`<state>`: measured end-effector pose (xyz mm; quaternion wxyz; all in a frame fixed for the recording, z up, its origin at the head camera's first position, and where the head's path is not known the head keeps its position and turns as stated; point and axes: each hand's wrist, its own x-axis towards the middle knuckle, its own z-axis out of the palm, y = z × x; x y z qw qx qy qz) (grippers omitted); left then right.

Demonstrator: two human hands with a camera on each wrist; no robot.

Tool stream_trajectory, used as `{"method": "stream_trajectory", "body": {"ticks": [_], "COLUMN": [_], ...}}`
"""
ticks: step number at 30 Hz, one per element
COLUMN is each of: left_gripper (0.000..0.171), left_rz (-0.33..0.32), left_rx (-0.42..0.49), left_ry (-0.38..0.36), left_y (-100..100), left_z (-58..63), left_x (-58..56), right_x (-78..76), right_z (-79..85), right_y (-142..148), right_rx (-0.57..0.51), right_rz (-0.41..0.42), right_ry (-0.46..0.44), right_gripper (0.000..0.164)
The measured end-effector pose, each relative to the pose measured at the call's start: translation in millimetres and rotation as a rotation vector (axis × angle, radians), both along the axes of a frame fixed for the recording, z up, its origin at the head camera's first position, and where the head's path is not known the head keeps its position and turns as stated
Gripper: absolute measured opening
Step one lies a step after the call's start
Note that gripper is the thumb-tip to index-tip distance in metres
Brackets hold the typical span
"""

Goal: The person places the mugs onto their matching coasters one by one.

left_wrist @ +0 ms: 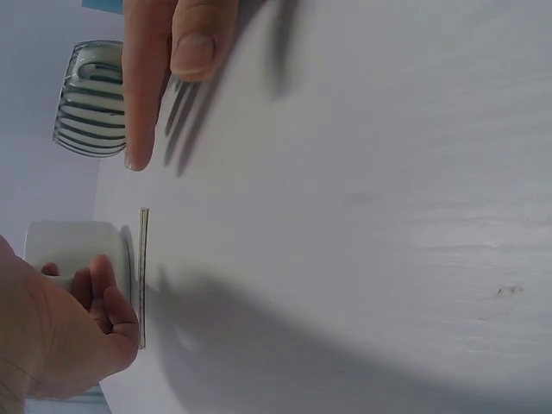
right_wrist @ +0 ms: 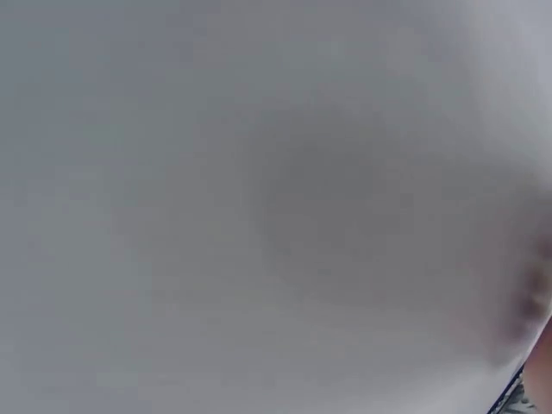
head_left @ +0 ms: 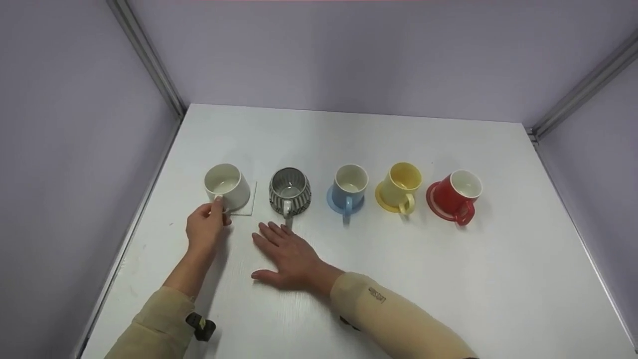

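At the left of the row, my left hand (head_left: 205,227) pinches the handle of a white mug (head_left: 237,192). The mug is upright over a thin white square coaster (head_left: 247,207). In the left wrist view a narrow gap seems to show between the mug (left_wrist: 73,246) and the coaster (left_wrist: 144,280); I cannot tell if they touch. My right hand (head_left: 294,257) is spread with straight fingers, palm down, just in front of a grey-striped mug (head_left: 294,202). It grips nothing. The right wrist view is mostly blurred whitish surface.
To the right stand a blue mug (head_left: 344,194) on a blue coaster, a yellow mug (head_left: 398,192) on a yellow coaster and a red mug (head_left: 451,197) on a red coaster. The white table (head_left: 423,289) is bounded by pale walls (head_left: 349,55) at the back and sides.
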<state>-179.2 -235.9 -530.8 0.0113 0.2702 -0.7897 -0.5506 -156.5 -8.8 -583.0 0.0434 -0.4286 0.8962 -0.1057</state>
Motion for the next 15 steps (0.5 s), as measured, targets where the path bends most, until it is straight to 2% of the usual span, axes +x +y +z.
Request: {"method": "stream_trajectory", "body": {"ticks": [5, 9, 15], "left_gripper": [0.054, 0.062, 0.075], "left_rz": [0.015, 0.034, 0.069], "left_rx": [-0.043, -0.090, -0.141], "left_ry": [0.015, 0.019, 0.067], "left_y": [-3, -5, -7], "left_z": [-0.5, -2.7, 0.2], "left_x": [-0.5, 1.7, 0.7], "right_x": [10.4, 17.5, 19.0], "right_z": [1.3, 0.8, 6.8], "right_y": [9, 20, 45], "right_rx": [-0.025, -0.039, -0.031], "right_rz": [0.021, 0.026, 0.010], "right_ry": [-0.008, -0.001, 0.016], "right_gripper": [0.087, 0.086, 0.084]}}
